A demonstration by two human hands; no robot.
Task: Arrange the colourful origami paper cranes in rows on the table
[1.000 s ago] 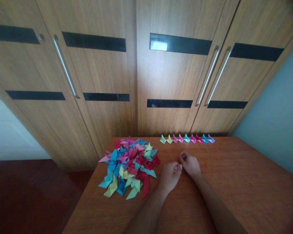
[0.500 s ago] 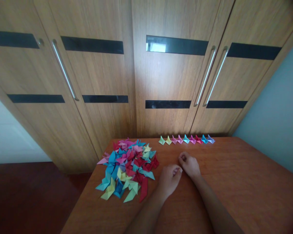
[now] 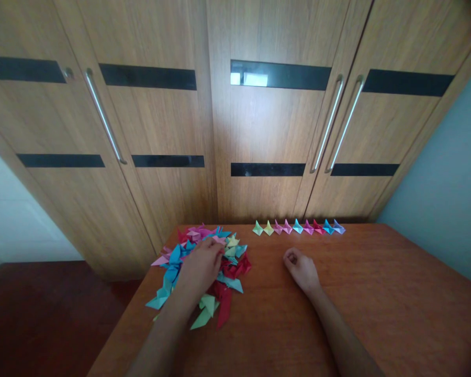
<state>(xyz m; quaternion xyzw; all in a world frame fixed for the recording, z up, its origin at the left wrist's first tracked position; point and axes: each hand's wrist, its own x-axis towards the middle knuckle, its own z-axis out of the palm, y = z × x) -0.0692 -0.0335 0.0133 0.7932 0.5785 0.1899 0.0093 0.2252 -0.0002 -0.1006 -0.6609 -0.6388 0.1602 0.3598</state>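
My left hand (image 3: 204, 261) is over a heap of folded paper origami pieces (image 3: 230, 283) in pink, red, blue, yellow and green. Its fingers are bent and close together among the upper pieces; what they grip, if anything, is hidden. Resting on the brown table, my right hand (image 3: 303, 268) has its fingers curled into a loose fist, and no paper shows in it. Beyond it, along the far edge, stands a row of several small origami pieces (image 3: 297, 226), from green at the left to violet at the right.
A wooden wardrobe (image 3: 267, 125) with dark strips and metal handles rises right behind the table (image 3: 380, 298). At the right is a pale blue wall (image 3: 447, 199). Dark red floor (image 3: 55, 319) lies off the table's left edge.
My left hand has moved left, away from beside my right hand and onto the paper heap. My right hand stays in nearly the same place, still curled. The row looks the same.
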